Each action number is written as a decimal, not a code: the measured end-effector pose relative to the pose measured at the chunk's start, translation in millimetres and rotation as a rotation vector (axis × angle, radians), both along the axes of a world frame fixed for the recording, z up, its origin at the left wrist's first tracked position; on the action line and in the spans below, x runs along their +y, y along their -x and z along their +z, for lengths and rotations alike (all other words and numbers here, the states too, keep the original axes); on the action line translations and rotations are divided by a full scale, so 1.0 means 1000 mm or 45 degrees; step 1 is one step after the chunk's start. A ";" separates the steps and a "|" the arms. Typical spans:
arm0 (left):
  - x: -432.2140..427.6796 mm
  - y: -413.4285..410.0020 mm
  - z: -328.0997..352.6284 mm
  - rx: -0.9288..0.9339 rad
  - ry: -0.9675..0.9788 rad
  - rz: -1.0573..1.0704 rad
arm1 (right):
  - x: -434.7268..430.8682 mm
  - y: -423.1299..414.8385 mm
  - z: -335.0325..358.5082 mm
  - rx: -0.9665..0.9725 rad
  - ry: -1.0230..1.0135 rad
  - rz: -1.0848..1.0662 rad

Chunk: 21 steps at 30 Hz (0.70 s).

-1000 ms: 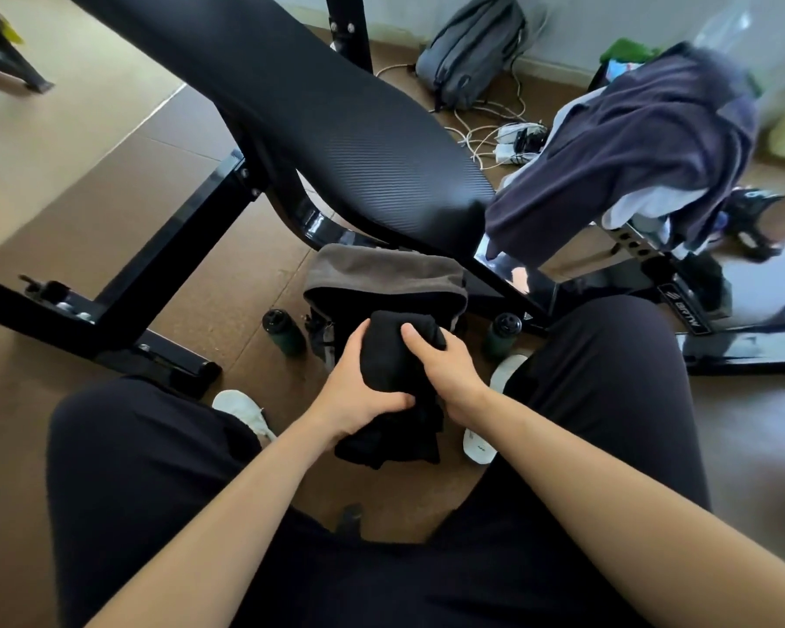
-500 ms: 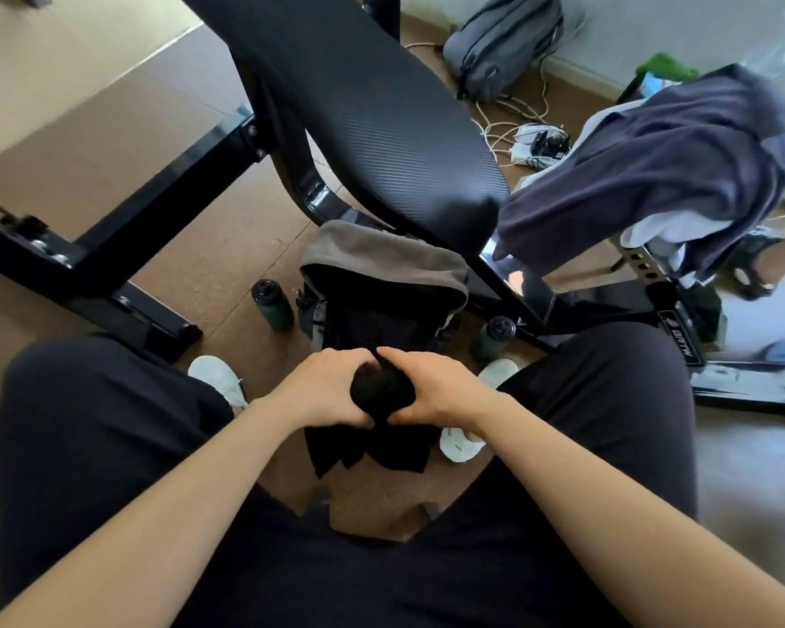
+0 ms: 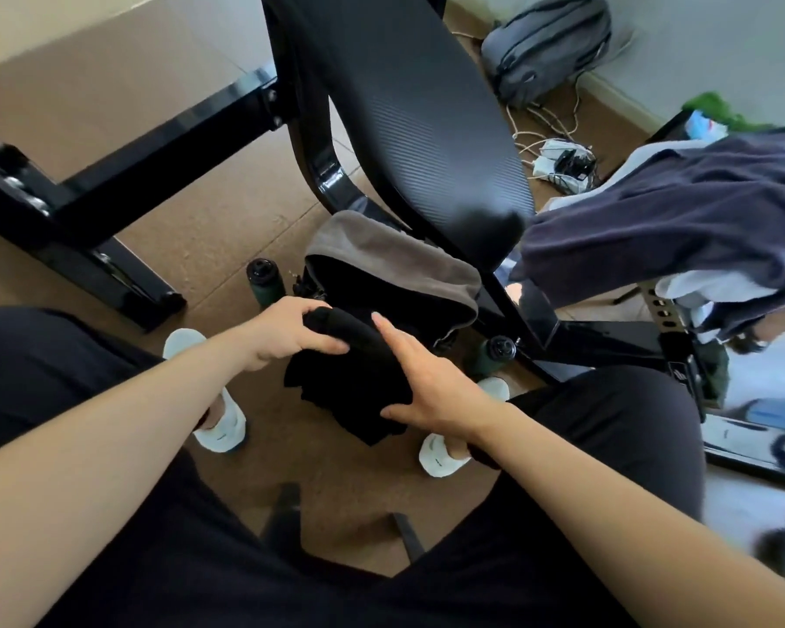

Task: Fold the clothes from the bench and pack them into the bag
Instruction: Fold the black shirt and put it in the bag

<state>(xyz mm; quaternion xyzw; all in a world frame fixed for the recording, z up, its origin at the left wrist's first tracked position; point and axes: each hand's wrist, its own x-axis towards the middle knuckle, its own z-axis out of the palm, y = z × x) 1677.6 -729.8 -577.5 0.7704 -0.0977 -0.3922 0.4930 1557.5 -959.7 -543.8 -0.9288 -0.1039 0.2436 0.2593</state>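
Note:
A folded black garment [image 3: 358, 373] hangs between my knees, just in front of the open bag [image 3: 395, 265] with its grey-brown rim on the floor. My left hand [image 3: 286, 333] grips the garment's upper left end. My right hand [image 3: 426, 383] lies along its right side with straight fingers and the thumb under the lower edge. More clothes, a dark purple garment [image 3: 680, 219] over something white, are heaped on the black bench [image 3: 408, 111] at the right.
Two dark green bottles [image 3: 266, 281] [image 3: 494, 353] stand on the floor beside the bag. The bench's black frame [image 3: 123, 174] crosses the left. A grey backpack [image 3: 549, 47] and a power strip with cables [image 3: 562, 163] lie near the far wall.
The garment has been turned from a bunched ball held by both hands into a longer roll. My right hand has opened and slid down its right side.

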 end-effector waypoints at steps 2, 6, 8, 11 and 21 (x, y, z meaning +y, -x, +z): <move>0.000 -0.005 -0.013 0.087 0.045 0.012 | 0.004 -0.005 0.000 0.017 0.103 0.174; -0.004 -0.006 -0.042 0.177 0.018 0.031 | 0.008 -0.021 -0.017 0.140 0.245 0.295; -0.006 -0.008 -0.057 0.191 -0.044 0.031 | 0.006 -0.028 -0.024 0.140 0.348 0.342; -0.007 -0.015 -0.079 0.164 -0.149 0.253 | -0.002 -0.044 -0.031 0.123 0.486 0.386; -0.026 -0.032 -0.171 0.425 -0.337 0.555 | -0.027 -0.072 -0.084 0.107 0.778 0.365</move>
